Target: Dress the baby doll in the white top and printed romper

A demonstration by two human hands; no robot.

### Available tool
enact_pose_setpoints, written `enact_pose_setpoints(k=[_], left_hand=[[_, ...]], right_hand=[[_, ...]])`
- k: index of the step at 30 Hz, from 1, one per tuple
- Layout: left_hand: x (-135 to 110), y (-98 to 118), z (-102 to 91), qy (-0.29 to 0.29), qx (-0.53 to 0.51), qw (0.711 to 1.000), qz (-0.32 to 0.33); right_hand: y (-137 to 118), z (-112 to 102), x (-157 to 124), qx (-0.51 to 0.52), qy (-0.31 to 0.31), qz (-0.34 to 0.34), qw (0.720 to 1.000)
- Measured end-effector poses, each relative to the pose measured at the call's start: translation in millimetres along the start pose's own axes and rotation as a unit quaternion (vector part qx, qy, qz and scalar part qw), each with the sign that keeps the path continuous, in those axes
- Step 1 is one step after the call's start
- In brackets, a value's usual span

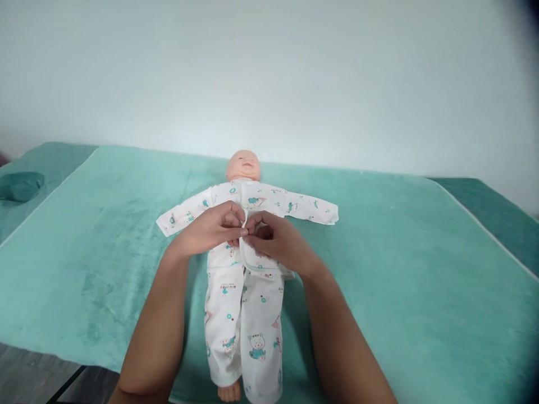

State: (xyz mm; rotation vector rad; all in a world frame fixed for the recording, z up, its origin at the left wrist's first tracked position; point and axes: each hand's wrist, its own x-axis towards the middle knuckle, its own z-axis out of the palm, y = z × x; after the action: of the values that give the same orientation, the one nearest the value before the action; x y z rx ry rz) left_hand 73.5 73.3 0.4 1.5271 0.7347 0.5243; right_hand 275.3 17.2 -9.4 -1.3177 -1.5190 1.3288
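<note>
Left hand (210,227) and right hand (278,241) pinch the white printed cotton shirt's (261,197) front edges together on the face-up plastic baby doll (243,165).

Bright, soft and even, as from diffuse light overhead; no glare. Only faint, blurred shadows on the teal blanket (400,269) beside the doll (243,164). Pale wall (269,73) slightly washed out. Mildly soft throughout, bowed at the edges, darkened in the upper right corner.
</note>
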Motion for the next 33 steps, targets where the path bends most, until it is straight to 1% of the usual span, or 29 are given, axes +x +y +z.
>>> enact_pose_setpoints(k=[4, 8, 12, 15, 17, 18, 20, 21, 22, 23, 24, 25, 26, 27, 28, 29, 30, 31, 32, 33], left_hand=[[-0.1, -1.1, -0.7, -0.013, -0.03, 0.999, 0.02], [0.5, -1.2, -3.0, -0.04, -0.072, 0.996, 0.017], [2.4, -4.5, -5.2, -0.063, -0.083, 0.995, 0.001], [0.1, -4.7, -7.8, -0.096, -0.046, 0.994, -0.041], [-4.7, -1.6, -10.8, -0.127, 0.01, 0.989, -0.078], [-7.6, 0.6, -12.6, -0.143, 0.039, 0.985, -0.093], [-12.5, 4.5, -16.2, -0.162, 0.077, 0.979, -0.099], [-13.5, 5.4, -17.7, -0.154, 0.081, 0.981, -0.086], [-13.0, 5.0, -18.9, -0.125, 0.077, 0.987, -0.062], [-10.9, 3.0, -19.7, -0.071, 0.07, 0.995, -0.027], [-7.2, -0.8, -20.1, 0.005, 0.069, 0.997, 0.016], [-2.5, -6.5, -20.1, 0.095, 0.08, 0.99, 0.061], [2.6, -14.1, -19.9, 0.185, 0.107, 0.971, 0.103], [7.2, -23.3, -19.6, 0.259, 0.152, 0.944, 0.135], [10.3, -33.7, -19.4, 0.311, 0.213, 0.913, 0.157], [11.2, -44.9, -19.4, 0.333, 0.283, 0.884, 0.167], [9.3, -56.1, -19.9, 0.341, 0.346, 0.859, 0.162], [4.6, -66.8, -21.2, 0.34, 0.401, 0.838, 0.145], [-2.8, -76.3, -23.3, 0.334, 0.453, 0.817, 0.128], [-12.2, -84.4, -26.6, 0.316, 0.502, 0.797, 0.116]], right_hand=[[4.6, -3.1, 1.4, 0.035, -0.026, 0.01, 0.999], [6.6, -5.4, 2.5, 0.057, -0.031, 0.015, 0.998], [6.1, -8.0, 3.3, 0.05, -0.061, 0.007, 0.997], [9.7, -10.3, 4.2, 0.067, -0.075, -0.014, 0.995], [13.8, -12.1, 4.6, 0.101, -0.063, -0.031, 0.992], [15.8, -13.2, 4.7, 0.123, -0.047, -0.043, 0.99], [19.1, -15.8, 5.0, 0.165, 0.015, -0.083, 0.983], [20.4, -17.1, 5.6, 0.177, 0.061, -0.109, 0.976], [22.0, -18.2, 6.8, 0.174, 0.11, -0.138, 0.969], [24.0, -18.8, 8.6, 0.152, 0.155, -0.165, 0.962], [26.8, -18.9, 11.3, 0.112, 0.193, -0.19, 0.956], [30.7, -18.3, 14.5, 0.057, 0.221, -0.209, 0.951], [35.8, -17.3, 18.1, -0.003, 0.235, -0.221, 0.947], [42.2, -16.1, 21.6, -0.06, 0.234, -0.225, 0.944], [49.8, -15.4, 24.5, -0.107, 0.225, -0.222, 0.943], [58.3, -15.9, 26.0, -0.142, 0.212, -0.213, 0.943], [67.6, -18.3, 25.8, -0.171, 0.2, -0.204, 0.943], [77.4, -23.2, 23.6, -0.2, 0.195, -0.196, 0.94], [87.3, -31.1, 19.1, -0.231, 0.204, -0.192, 0.932], [97.2, -41.7, 12.8, -0.269, 0.224, -0.19, 0.918]])
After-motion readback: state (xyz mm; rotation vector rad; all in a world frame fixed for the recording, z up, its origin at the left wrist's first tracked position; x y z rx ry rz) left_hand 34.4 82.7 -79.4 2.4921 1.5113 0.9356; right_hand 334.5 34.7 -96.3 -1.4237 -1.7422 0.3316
